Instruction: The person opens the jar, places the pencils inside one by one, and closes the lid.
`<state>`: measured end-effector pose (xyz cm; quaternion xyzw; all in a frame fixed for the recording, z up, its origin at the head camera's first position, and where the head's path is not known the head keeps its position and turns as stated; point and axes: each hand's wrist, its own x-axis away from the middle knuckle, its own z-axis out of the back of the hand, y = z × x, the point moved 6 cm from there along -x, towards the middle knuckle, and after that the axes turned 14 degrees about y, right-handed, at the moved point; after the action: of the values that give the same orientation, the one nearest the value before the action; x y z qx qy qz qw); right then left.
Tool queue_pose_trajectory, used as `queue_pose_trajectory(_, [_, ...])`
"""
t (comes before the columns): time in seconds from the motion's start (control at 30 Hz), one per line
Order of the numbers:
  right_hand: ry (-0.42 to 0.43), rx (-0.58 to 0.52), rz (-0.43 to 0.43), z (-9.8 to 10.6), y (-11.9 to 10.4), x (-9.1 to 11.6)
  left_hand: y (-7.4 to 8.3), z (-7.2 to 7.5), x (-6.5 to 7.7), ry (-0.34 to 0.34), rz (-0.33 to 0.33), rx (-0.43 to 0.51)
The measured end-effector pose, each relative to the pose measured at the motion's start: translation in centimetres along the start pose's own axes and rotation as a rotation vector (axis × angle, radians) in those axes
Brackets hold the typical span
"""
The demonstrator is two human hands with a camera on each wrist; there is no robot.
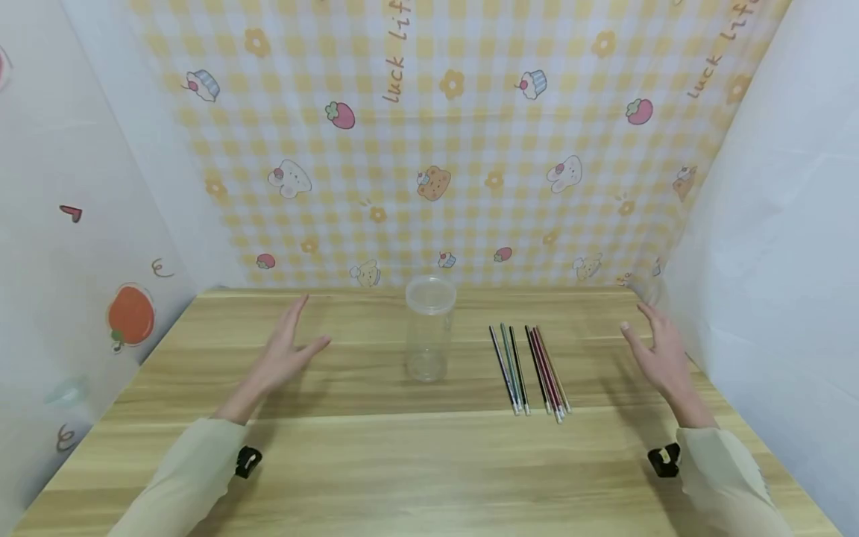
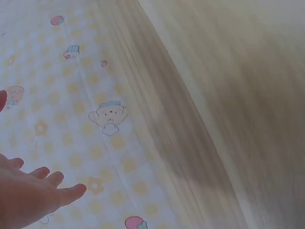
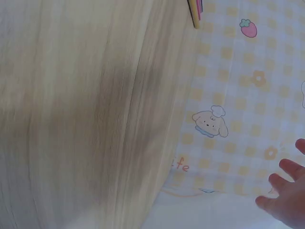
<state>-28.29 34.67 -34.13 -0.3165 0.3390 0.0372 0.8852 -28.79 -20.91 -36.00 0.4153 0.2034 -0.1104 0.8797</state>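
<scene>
My left hand (image 1: pixel 285 358) is held over the left part of the table, thumb and fingers spread, holding nothing. In the left wrist view that hand (image 2: pixel 35 195) shows at the lower left with its fingers extended. Over the table's right side, my right hand (image 1: pixel 661 354) is likewise spread and holds nothing; its fingers (image 3: pixel 281 183) reach into the right wrist view at the lower right. A clear lidded jar (image 1: pixel 429 335) stands upright mid-table between the hands. Right of it lie several pencils (image 1: pixel 550 373) in two loose groups, white ends toward me, nearer my right hand.
The wood-grain table (image 1: pixel 403 470) runs back to a yellow checked cloth (image 1: pixel 470 149) with cartoon prints. White sheeting (image 1: pixel 772 224) walls the right side, and a printed white sheet (image 1: pixel 87 261) walls the left. A black strap (image 1: pixel 248 461) sits at the left wrist.
</scene>
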Motion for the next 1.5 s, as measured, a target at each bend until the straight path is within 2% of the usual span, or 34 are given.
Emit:
queue_pose_trajectory(0.1, [0.016,-0.082,-0.078,0.0,0.1,0.0,0.4,-0.6,-0.1,-0.01,0.036,0.086])
queue_pose_trajectory(0.27, [0.016,-0.204,-0.219,-0.5,-0.1,0.0,1.6,-2.1,0.0,-0.031,0.049,0.196])
queue_pose_trajectory(0.4, [-0.013,-0.27,-0.309,-1.4,-0.4,0.1,2.6,-3.6,0.0,-0.055,0.051,0.242])
queue_pose_trajectory(0.5, [-0.035,-0.296,-0.333,-2.0,-0.8,0.1,3.2,-4.6,-0.1,-0.078,0.049,0.256])
queue_pose_trajectory(0.67, [-0.076,-0.313,-0.312,-3.0,-1.7,0.4,3.9,-6.1,0.0,-0.123,0.021,0.266])
queue_pose_trajectory(0.77, [-0.102,-0.315,-0.285,-3.7,-2.1,0.6,5.2,-6.3,0.3,-0.15,0.007,0.262])
queue_pose_trajectory(0.9, [-0.138,-0.316,-0.252,-4.7,-2.9,0.9,5.3,-7.1,0.4,-0.157,0.007,0.258])
queue_pose_trajectory(1.0, [-0.173,-0.347,-0.241,-5.6,-3.7,1.1,4.6,-8.2,0.4,-0.157,-0.006,0.244])
queue_pose_trajectory(1.23, [-0.255,-0.42,-0.215,-8.1,-6.1,1.2,4.9,-10.0,0.1,-0.19,0.037,0.218])
queue_pose_trajectory(1.5, [-0.329,-0.447,-0.15,-10.1,-9.3,0.9,5.0,-11.7,-0.4,-0.231,0.095,0.264])
